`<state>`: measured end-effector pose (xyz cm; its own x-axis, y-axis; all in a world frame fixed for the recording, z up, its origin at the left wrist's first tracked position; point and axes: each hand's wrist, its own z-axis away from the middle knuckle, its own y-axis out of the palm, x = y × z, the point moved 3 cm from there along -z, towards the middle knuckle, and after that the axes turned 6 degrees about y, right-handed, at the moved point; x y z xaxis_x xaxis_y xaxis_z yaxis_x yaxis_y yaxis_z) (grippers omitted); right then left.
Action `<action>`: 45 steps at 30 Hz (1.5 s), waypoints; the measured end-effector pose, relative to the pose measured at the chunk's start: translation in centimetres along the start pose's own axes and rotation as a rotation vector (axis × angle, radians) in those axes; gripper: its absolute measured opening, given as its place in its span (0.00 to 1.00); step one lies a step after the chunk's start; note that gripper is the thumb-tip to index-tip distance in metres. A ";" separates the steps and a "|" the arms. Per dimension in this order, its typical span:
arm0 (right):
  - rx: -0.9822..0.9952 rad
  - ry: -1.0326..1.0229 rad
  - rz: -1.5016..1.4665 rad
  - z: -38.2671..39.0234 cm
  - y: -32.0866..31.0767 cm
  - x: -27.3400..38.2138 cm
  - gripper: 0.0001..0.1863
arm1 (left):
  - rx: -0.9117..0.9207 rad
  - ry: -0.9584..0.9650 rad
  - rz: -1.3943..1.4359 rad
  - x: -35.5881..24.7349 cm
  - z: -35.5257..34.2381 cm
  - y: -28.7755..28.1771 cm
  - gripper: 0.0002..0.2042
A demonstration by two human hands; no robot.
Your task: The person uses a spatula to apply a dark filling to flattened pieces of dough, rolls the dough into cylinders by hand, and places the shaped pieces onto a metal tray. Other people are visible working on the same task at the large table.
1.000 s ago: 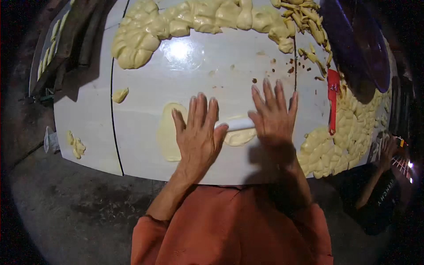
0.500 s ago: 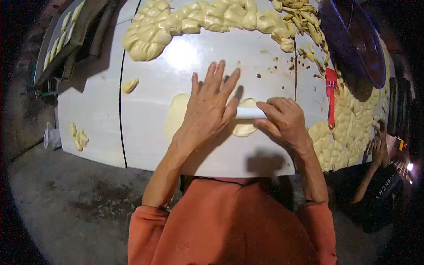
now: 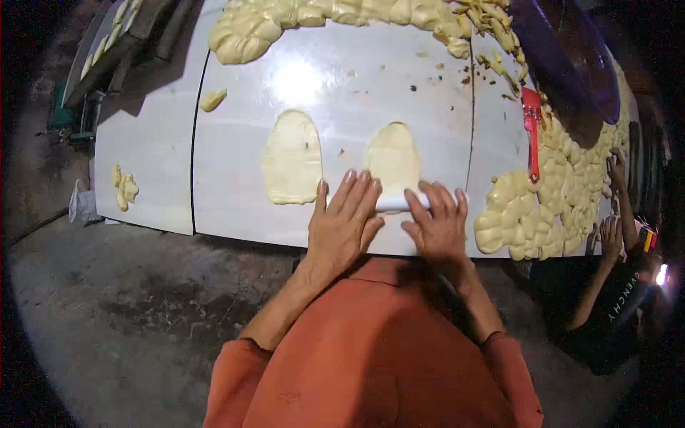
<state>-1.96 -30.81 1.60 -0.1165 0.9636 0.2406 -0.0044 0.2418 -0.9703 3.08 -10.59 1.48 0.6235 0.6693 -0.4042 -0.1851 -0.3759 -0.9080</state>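
Dough oval (image 3: pixel 394 155) lies left of a red spatula (image 3: pixel 532 128) and piled dough (image 3: pixel 560 196).

Table: a broad, smooth, white-topped table (image 3: pixel 242 167) is crossed by two thin, dark seams (image 3: pixel 194 160) that run away from its near edge.
Floor: a grey, concrete-looking floor (image 3: pixel 150 285) is marked by darker, uneven stains.
Light: a round, white glare (image 3: pixel 296 82) is reflected on the tabletop; a small, bright white light (image 3: pixel 662 274) is seen at far right.
Left corner: dark, thick boards (image 3: pixel 143 36) are set beside the table, by which a shadow is cast.
Right side: dark, parallel bars (image 3: pixel 644 164) are dimly seen beyond the edge.
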 end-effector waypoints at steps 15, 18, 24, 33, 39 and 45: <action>-0.027 0.168 0.066 -9.2 -0.5 -2.1 0.30 | -0.080 -0.144 -0.133 3.0 -7.2 -1.3 0.30; -0.118 0.251 0.164 -12.9 -0.2 -2.8 0.30 | -0.084 -0.181 -0.192 5.1 -11.2 -1.9 0.27; -0.272 0.363 0.199 -19.2 -0.4 -5.4 0.29 | -0.190 -0.166 -0.273 9.2 -18.8 -1.7 0.28; -0.002 -0.154 -0.173 -15.9 -2.6 -5.5 0.30 | -0.471 0.055 -0.098 10.4 -19.4 -4.7 0.25; -0.121 0.448 -0.135 -9.6 -3.6 -8.2 0.26 | -0.071 0.080 0.001 6.5 -11.5 -5.9 0.25; -0.180 0.056 -0.120 -11.1 -2.3 -2.4 0.33 | 0.128 0.097 -0.037 3.6 -11.4 -2.1 0.33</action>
<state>9.39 -32.42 3.50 -0.0703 0.9304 0.3598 0.1633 0.3665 -0.9159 14.36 -14.69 3.18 0.7009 0.6139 -0.3631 -0.2518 -0.2634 -0.9313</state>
